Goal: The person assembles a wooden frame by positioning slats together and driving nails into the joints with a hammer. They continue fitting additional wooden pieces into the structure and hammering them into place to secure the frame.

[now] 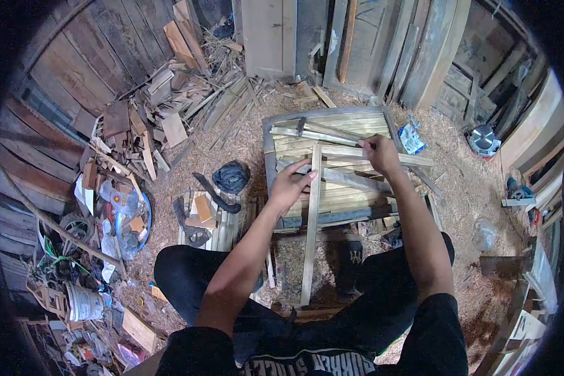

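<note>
My left hand (pixel 291 186) is closed around a long pale wooden strip (pixel 310 250), thumb on its near face, just below its upper end. This strip slopes down toward my legs. My right hand (pixel 382 155) pinches a second wooden strip (pixel 413 160), which lies crosswise and meets the upper end of the first at roughly a right angle. Whether they are joined cannot be seen. Beneath both hands is a slatted wooden panel (pixel 288 221) with a grey frame. What looks like a hammer (pixel 301 126) lies on it, among other loose strips (pixel 357 180).
Wood offcuts (pixel 169 94) are heaped at the back left. A black plastic bag (pixel 230 177) sits left of the panel, a blue-white packet (pixel 412 136) to its right. A circular power tool (pixel 484 140) and a blue tool (pixel 517 191) lie farther right. Shavings cover the floor.
</note>
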Available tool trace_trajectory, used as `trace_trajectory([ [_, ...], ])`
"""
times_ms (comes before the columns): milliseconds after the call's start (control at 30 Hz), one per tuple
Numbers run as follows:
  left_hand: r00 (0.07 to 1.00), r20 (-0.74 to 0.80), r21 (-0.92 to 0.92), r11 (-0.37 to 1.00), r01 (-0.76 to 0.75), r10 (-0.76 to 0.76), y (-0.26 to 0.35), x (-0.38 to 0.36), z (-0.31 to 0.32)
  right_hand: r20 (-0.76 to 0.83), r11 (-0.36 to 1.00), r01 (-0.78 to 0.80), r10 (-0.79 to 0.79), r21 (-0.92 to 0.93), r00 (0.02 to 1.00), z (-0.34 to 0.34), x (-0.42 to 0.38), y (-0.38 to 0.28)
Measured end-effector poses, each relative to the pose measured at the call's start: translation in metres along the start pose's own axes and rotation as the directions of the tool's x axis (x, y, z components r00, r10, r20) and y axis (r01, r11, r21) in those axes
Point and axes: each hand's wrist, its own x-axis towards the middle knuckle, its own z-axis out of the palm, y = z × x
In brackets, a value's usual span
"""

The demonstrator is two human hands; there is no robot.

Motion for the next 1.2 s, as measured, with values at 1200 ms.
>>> trace_trajectory([
  [1200, 0.999, -0.023, 0.085, 0.996, -0.035, 0.037, 0.014, 0.003, 0.023, 0.062, 0.938, 0.338, -0.334, -0.075, 0.941, -0.007, 0.006, -0.029],
])
